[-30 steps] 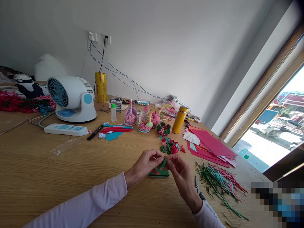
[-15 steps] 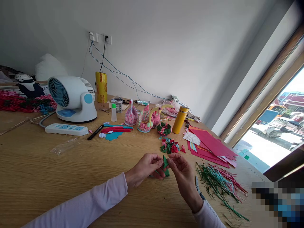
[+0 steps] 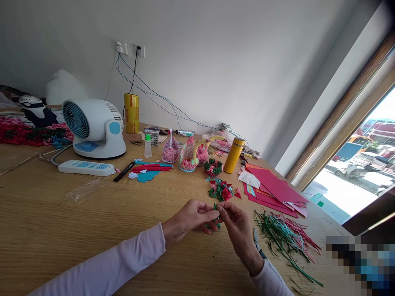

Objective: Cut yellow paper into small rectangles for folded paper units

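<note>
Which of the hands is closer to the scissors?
The right hand. The scissors lie close by on its right; the left hand is farther away, on the right hand's other side.

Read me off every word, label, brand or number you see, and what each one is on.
Nothing reads with certainty.
Right sleeve: slanted dark capitals near the cuff, perhaps "FASHION"; too small to be sure.
Yellow cylinder: red printing, too small to read.
Black stick-shaped tool: pale marks, too small to read.
Tabletop: faint squiggles near its right edge, not legible.
</note>
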